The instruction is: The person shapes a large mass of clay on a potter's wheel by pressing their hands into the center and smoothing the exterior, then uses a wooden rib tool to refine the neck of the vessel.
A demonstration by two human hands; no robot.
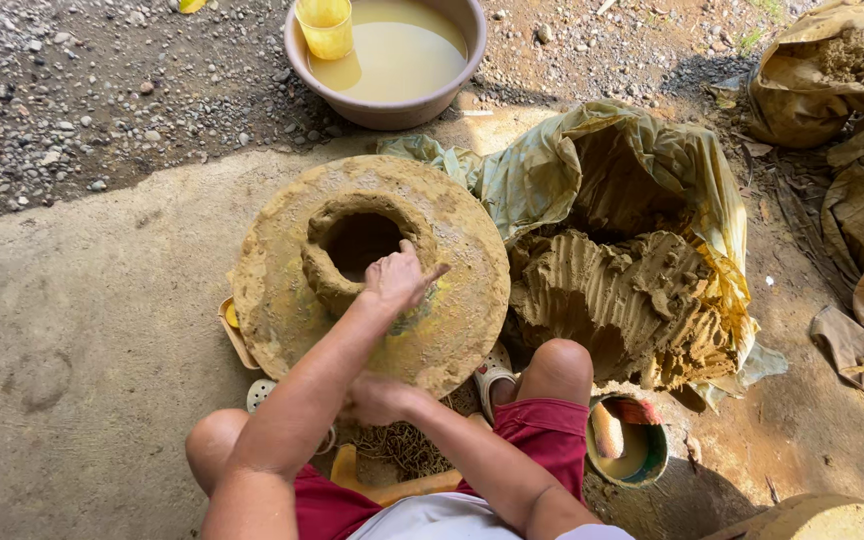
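a person is sitting low on a yellow stool [392,478] with knees apart, leaning over a round clay-coated wheel [282,300] that is lying on the concrete ground [82,330]. a thick, rough clay ring [327,275], the start of a pot wall, is sitting on the middle of the wheel, a little toward its far side. the left hand [397,280] is reaching across and pressing on the near right part of the ring's rim, fingers bunched together with the thumb sticking out to the right. the right hand [377,398] is resting at the near edge of the wheel, partly hidden under the left forearm, so its fingers cannot be told for sure; it looks loosely curled against the wheel's rim.

just beside the wheel on the right a big clay lump [622,300] with scraped grooves is lying in an open plastic sheet [592,150]. beyond the wheel a basin [302,65] of cloudy water is holding a yellow cup [325,25]. near the right knee a small green bowl [656,450] is holding some water and a corn cob [607,430]
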